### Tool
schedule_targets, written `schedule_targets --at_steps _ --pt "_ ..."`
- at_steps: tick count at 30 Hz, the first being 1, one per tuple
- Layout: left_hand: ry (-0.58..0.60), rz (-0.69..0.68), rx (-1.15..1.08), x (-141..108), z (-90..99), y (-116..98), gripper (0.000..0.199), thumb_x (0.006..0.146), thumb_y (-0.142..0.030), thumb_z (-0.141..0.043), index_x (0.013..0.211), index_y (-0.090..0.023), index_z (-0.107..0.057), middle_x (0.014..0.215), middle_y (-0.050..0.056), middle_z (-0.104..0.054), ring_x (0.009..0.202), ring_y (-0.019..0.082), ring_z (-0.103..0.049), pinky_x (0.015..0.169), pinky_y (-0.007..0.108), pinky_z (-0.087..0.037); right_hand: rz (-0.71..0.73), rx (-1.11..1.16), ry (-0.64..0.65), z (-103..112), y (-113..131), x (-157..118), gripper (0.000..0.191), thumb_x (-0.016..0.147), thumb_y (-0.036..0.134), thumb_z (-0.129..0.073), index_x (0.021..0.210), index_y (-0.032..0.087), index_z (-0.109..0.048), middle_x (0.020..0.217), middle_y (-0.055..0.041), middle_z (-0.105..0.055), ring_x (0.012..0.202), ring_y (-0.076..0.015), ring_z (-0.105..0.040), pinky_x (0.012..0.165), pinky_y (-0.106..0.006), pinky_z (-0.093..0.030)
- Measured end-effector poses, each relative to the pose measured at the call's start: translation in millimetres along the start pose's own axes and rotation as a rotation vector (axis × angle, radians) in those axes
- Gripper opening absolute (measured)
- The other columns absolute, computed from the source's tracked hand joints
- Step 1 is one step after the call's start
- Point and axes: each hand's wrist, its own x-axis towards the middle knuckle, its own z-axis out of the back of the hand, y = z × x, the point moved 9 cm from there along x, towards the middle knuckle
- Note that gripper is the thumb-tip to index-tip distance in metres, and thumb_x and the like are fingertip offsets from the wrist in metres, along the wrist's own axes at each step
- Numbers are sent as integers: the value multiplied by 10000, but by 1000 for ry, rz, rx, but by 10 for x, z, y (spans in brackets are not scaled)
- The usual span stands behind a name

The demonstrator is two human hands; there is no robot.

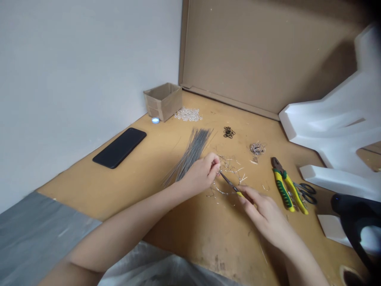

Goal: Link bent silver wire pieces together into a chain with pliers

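Observation:
My left hand is closed in a pinch, with what looks like thin wire at its fingertips; the exact piece is mostly hidden. My right hand grips needle-nose pliers with yellow handles. Their dark, slim tips reach the left fingertips. Just below and right of the pinch, a loop of fine silvery wire with small bits on it lies over the table, among scattered wire scraps. A bundle of straight grey wires rests behind the left wrist.
Behind are a small cardboard box, clear beads, black rings and a silvery heap. Green-and-yellow pliers and scissors lie right, near white foam pieces. A black phone lies left. A cardboard panel stands behind.

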Motion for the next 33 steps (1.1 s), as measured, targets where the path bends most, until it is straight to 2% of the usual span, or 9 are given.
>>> schedule_targets --at_steps 2,5,8,13,16,18,21,28,33 --pt "-17 8 10 6 17 8 64 862 -226 -368 864 -190 -420 717 -8 -608 672 125 -604 610 238 -430 -19 124 36 10 -61 3 330 896 383 -330 1080 211 -544 999 -71 -642 894 -218 -600 768 -329 -438" --pt "-38 26 83 11 54 5 68 842 -237 -405 839 -193 -457 696 -21 -598 642 117 -571 589 225 -410 -55 342 87 2 -144 2 311 900 376 -327 1008 194 -555 825 -44 -642 689 -169 -593 684 -295 -446" --pt "-19 30 166 17 56 -21 78 819 -236 -435 801 -192 -497 715 -22 -599 622 108 -545 565 214 -389 -87 532 52 24 -208 18 295 891 379 -348 982 180 -545 795 -38 -626 604 -143 -562 636 -279 -448" --pt "64 -59 249 10 -28 -123 62 782 -186 -466 810 -193 -521 801 -17 -611 617 94 -530 575 210 -384 -150 522 -160 148 -336 38 289 800 399 -510 986 181 -551 737 -25 -608 611 -149 -560 603 -268 -453" --pt "119 -115 312 -7 -100 -152 59 774 -176 -470 803 -195 -517 783 -19 -606 617 100 -528 575 216 -377 -147 443 -350 264 -410 23 265 750 344 -558 969 195 -547 836 -47 -629 721 -175 -595 658 -278 -466" --pt "147 -121 327 -15 -138 -137 63 771 -171 -470 811 -196 -512 779 -19 -604 625 102 -533 580 218 -380 -133 365 -419 282 -441 27 257 750 310 -547 985 207 -542 917 -57 -630 774 -182 -600 697 -292 -466" --pt "175 -95 306 -19 -177 -92 79 764 -172 -478 833 -199 -508 772 -21 -607 620 101 -539 572 210 -382 -143 307 -371 180 -473 87 263 756 315 -551 996 209 -543 943 -57 -634 790 -185 -602 723 -306 -463" --pt "195 -69 293 -37 -205 -72 82 768 -170 -450 822 -202 -502 689 -29 -584 614 112 -540 559 211 -372 -155 400 -192 12 -420 171 237 778 359 -524 947 192 -525 862 -38 -621 780 -179 -584 683 -281 -458" --pt "207 -162 358 -57 -225 -128 170 782 -144 -415 908 -207 -510 758 -14 -586 650 119 -536 564 214 -369 -143 481 -115 -105 -458 226 226 761 302 -526 960 197 -510 849 -28 -612 790 -177 -571 717 -291 -446"
